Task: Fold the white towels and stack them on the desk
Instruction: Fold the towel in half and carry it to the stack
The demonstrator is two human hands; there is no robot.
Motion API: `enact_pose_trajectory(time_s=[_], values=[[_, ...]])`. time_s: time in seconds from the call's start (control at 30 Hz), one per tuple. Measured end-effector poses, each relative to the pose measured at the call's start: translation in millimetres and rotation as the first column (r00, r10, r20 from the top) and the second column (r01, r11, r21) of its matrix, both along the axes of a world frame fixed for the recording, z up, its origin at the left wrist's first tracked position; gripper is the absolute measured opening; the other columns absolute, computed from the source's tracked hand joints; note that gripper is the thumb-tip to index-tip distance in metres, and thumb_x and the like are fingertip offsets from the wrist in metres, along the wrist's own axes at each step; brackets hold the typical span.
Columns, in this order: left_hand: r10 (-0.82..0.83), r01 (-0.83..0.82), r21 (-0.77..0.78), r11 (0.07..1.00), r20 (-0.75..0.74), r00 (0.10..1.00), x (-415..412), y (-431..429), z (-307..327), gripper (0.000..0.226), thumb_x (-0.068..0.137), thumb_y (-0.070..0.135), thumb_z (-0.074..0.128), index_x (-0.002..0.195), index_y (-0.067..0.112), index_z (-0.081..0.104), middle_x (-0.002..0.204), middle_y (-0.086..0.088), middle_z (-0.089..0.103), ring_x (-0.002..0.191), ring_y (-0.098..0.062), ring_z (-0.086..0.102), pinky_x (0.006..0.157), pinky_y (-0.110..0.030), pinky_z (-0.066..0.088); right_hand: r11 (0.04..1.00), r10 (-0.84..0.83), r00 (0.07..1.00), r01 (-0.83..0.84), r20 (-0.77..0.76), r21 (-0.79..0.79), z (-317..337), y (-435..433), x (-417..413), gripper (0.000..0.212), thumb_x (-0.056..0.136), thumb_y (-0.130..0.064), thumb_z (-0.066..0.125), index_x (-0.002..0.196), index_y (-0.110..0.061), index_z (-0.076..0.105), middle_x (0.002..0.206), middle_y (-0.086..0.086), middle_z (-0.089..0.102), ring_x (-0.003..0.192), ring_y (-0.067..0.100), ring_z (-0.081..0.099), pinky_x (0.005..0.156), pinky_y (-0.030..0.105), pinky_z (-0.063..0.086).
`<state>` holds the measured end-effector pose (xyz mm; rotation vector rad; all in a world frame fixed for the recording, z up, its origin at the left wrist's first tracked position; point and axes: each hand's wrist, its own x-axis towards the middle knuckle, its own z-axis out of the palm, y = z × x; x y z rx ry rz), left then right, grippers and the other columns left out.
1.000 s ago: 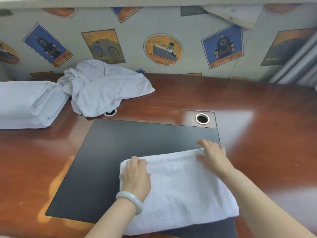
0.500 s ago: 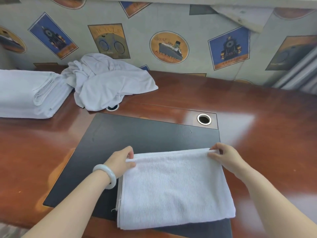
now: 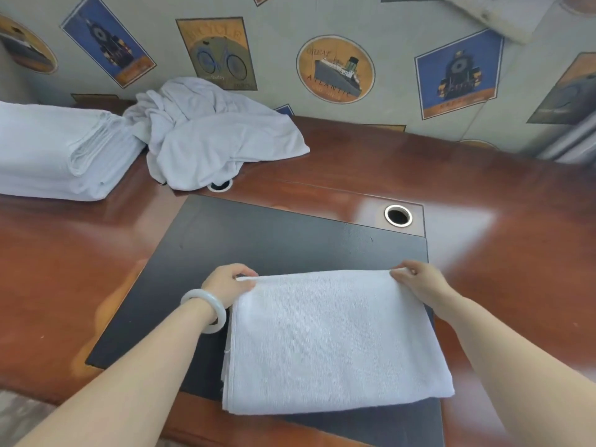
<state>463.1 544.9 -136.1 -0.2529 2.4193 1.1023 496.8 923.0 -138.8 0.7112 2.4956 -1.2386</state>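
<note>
Head view: a white terry towel folded into a rectangle point(image 3: 332, 343) lies on the black rectangular pad point(image 3: 274, 240) set into the glossy reddish-brown wooden desk point(image 3: 483, 195). Its near edge hangs just past the front of the pad. The left hand point(image 3: 227, 282) is at the towel's far left corner. Its grip is closed, with the fingers curled over the edge and the thumb against the cloth, pinching that corner. The right hand point(image 3: 419, 279) is at the far right corner and its grip is closed the same way, fingertips and thumb nipping the fold. Both forearms reach in from the bottom of the frame, one on each side of the towel. A pale, milky-green bangle point(image 3: 206, 309) sits on the left wrist, just beside the towel's left edge.

Well beyond the hands, at the far left of the desk, a stack of neatly folded white towels point(image 3: 54, 153) rests with its layered edges facing right. Touching it on the right is a crumpled heap of unfolded white towels point(image 3: 213, 137), which partly covers a metal-ringed cable hole point(image 3: 220, 186). A second metal-ringed cable hole point(image 3: 398, 216) lies uncovered just beyond the pad's far right corner. Behind the desk runs grey wallpaper printed with ship, bicycle and locomotive labels point(image 3: 335, 67).
</note>
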Motion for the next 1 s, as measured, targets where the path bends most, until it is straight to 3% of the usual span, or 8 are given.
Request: enact_pose_trajectory(time_s=[0.13, 0.2, 0.27, 0.33, 0.47, 0.6, 0.87, 1.0], values=[[0.207, -0.207, 0.162, 0.965, 0.019, 0.978, 5.7, 1.6, -9.4, 0.015, 0.094, 0.016, 0.063, 0.091, 0.024, 0.076, 0.102, 0.004, 0.073, 0.099, -0.016, 0.065, 0.090, -0.032, 0.048, 0.995, -0.100, 0.995, 0.100, -0.007, -0.020, -9.2, 0.1, -2.8, 0.026, 0.092, -0.022, 0.065, 0.085, 0.003, 0.064, 0.076, 0.009, 0.056, 0.068, 0.020, 0.048, 0.059, 0.030, 0.031], [0.308, -0.300, 0.125, 0.946, -0.048, 0.950, 2.4, 13.7, -15.7, 0.017, 0.095, 0.017, 0.060, 0.090, 0.024, 0.075, 0.104, 0.001, 0.071, 0.095, -0.020, 0.064, 0.085, -0.035, 0.049, 0.980, -0.197, 0.980, 0.197, -0.011, -0.004, -15.6, -6.7, -7.6, 0.033, 0.092, -0.025, 0.064, 0.095, 0.007, 0.064, 0.078, 0.010, 0.057, 0.069, 0.022, 0.048, 0.060, 0.031, 0.035], [0.320, -0.318, 0.033, 0.947, -0.160, 0.934, -2.9, 28.7, -17.1, 0.018, 0.098, 0.016, 0.055, 0.096, 0.020, 0.072, 0.109, -0.004, 0.065, 0.096, -0.025, 0.059, 0.082, -0.034, 0.044, 0.958, -0.265, 0.964, 0.264, -0.011, 0.114, -21.9, -14.7, -10.8, 0.035, 0.092, -0.032, 0.059, 0.103, 0.001, 0.066, 0.099, 0.015, 0.062, 0.089, 0.028, 0.054, 0.076, 0.036, 0.045], [0.213, -0.267, -0.147, 0.952, -0.309, 0.927, -3.0, 34.7, -14.8, 0.018, 0.098, 0.011, 0.052, 0.104, 0.018, 0.068, 0.109, -0.005, 0.054, 0.101, -0.027, 0.049, 0.081, -0.033, 0.037, 0.929, -0.296, 0.955, 0.295, -0.029, 0.225, -23.8, -26.4, -7.4, 0.033, 0.095, -0.035, 0.051, 0.113, -0.010, 0.063, 0.123, 0.018, 0.050, 0.118, 0.034, 0.043, 0.095, 0.040, 0.039], [-0.304, -0.063, -0.515, 0.855, -0.595, 0.744, 18.4, 54.3, -17.5, 0.037, 0.085, 0.000, 0.061, 0.116, 0.018, 0.066, 0.110, -0.005, 0.054, 0.105, -0.029, 0.048, 0.090, -0.038, 0.034, 0.947, -0.240, 0.969, 0.245, -0.049, 0.209, -29.1, -24.9, 6.3, 0.034, 0.099, -0.034, 0.042, 0.120, -0.012, 0.058, 0.124, 0.018, 0.044, 0.122, 0.037, 0.041, 0.099, 0.041, 0.035], [-0.555, 0.215, -0.655, 0.724, -0.369, 0.745, 43.7, 65.5, -37.4, 0.051, 0.101, 0.043, 0.024, 0.145, 0.029, 0.045, 0.147, -0.002, 0.049, 0.141, -0.023, 0.038, 0.116, -0.051, 0.022, 0.949, -0.213, 0.975, 0.223, -0.066, 0.225, -33.5, -17.5, 9.8, 0.035, 0.101, -0.033, 0.041, 0.120, -0.008, 0.058, 0.121, 0.019, 0.046, 0.120, 0.036, 0.043, 0.096, 0.040, 0.035], [-0.592, 0.273, -0.705, 0.654, -0.252, 0.766, 3.3, 79.9, -37.1, 0.064, 0.096, 0.049, -0.006, 0.157, 0.034, 0.004, 0.165, 0.003, 0.008, 0.152, -0.017, -0.003, 0.122, -0.051, -0.003, 0.927, -0.260, 0.941, 0.306, -0.216, 0.216, -39.5, -10.1, -21.6, 0.032, 0.104, -0.023, 0.038, 0.104, 0.002, 0.057, 0.114, 0.021, 0.045, 0.110, 0.036, 0.045, 0.089, 0.039, 0.034], [-0.576, 0.252, -0.702, 0.666, -0.269, 0.772, -17.9, 88.5, -42.2, 0.062, 0.097, 0.049, -0.003, 0.157, 0.033, 0.003, 0.165, 0.004, 0.008, 0.152, -0.015, -0.004, 0.121, -0.049, -0.007, 0.928, -0.211, 0.957, 0.260, -0.197, 0.267, -47.5, 0.5, -44.1, 0.032, 0.103, -0.022, 0.034, 0.099, 0.001, 0.056, 0.110, 0.022, 0.048, 0.110, 0.035, 0.045, 0.089, 0.039, 0.034]])
